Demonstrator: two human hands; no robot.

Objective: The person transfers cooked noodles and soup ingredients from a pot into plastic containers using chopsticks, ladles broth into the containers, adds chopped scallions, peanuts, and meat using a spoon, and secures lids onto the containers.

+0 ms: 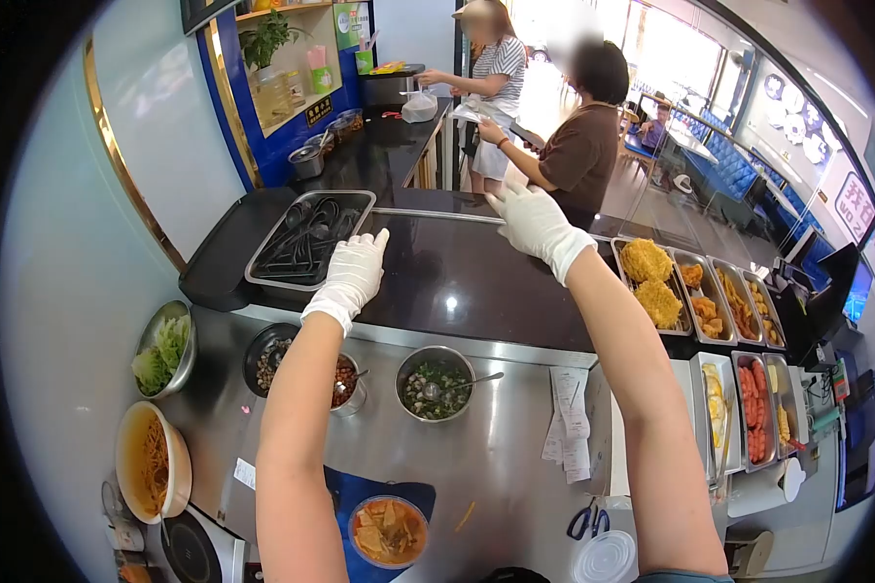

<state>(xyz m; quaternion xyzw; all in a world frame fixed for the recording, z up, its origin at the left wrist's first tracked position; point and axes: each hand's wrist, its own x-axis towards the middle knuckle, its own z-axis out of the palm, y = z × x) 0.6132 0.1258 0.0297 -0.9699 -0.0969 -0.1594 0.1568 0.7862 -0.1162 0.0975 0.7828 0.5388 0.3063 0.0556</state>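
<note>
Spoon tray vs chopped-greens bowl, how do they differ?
Shape: the metal tray is rectangular, the metal bowl round.
Contents: the tray holds several black spoons, the bowl chopped greens and a metal spoon.
Hands: the left hand is at the tray's edge; neither hand is at the bowl.
Shared: both are metal and uncovered.

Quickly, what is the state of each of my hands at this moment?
Left hand: beside the tray; open or closed cannot be told.
Right hand: open, fingers extended, no object seen in it.

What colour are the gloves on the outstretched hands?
The gloves are white, best seen in the head view.
</note>
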